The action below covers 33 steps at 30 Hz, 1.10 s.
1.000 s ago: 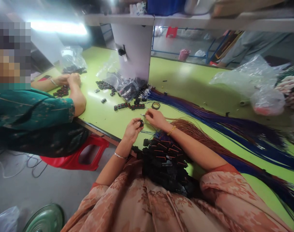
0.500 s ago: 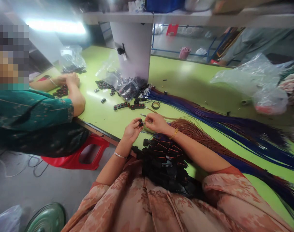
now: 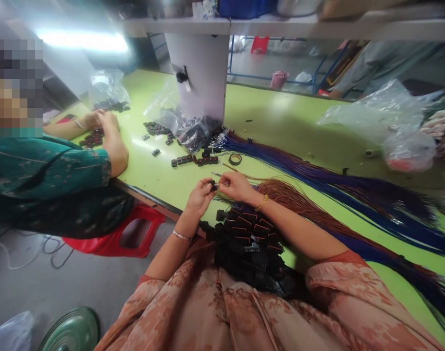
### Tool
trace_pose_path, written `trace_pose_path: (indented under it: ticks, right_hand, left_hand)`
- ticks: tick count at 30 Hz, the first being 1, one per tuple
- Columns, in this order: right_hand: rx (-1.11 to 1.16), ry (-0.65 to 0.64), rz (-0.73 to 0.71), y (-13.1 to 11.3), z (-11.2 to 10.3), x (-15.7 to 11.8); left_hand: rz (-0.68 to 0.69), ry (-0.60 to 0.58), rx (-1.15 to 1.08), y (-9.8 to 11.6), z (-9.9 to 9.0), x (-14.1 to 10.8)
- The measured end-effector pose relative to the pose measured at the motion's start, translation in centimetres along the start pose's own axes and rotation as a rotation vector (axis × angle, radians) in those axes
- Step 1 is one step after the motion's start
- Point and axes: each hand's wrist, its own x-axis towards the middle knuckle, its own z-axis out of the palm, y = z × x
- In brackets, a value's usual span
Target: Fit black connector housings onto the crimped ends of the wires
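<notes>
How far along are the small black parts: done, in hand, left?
Done: possibly the black pile near the body, though I can't confirm those are finished.
In hand: one small black part in the left hand, right hand pinched beside it.
Left, probably: the row of black blocks, plus brown wires and blue wires on the bench. Looks mid-batch.

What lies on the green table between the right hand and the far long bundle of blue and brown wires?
A black ring-shaped roll and, nearer the right hand, thin brown wires lie before the bundle; the head view shows this.
</notes>
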Motion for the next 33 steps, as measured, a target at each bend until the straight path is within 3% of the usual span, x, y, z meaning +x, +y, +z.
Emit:
trace_pose_path:
  ticks: [4,12,15,20,24,33]
  right_hand:
    - [-0.045,-0.026,-0.014,-0.1,0.2,-0.1]
    - [-0.244,-0.062,-0.178,0.2,0.4,-0.2]
    - [-0.148,-0.040,-0.142,0.5,0.5,0.0]
    - [0.043,-0.093,0.076,0.7,0.7,0.5]
    - [0.006,-0.033,0.007,0.6,0.4,0.5]
    - [-0.120,-0.089,-0.036,0.3,0.3,0.2]
  left_hand:
    - [0.030,0.031,0.033,-0.4,0.0,0.2]
    - [0.017,0.117,0.060,-0.6,0.1,0.6]
    - [0.028,0.145,0.095,-0.7,0.5,0.4]
    - [0.068,0.149,0.107,-1.1,1.0,0.2]
    - [0.081,0.147,0.083,-0.9,1.2,0.3]
    - [0.076,0.117,0.136,-0.9,1.0,0.2]
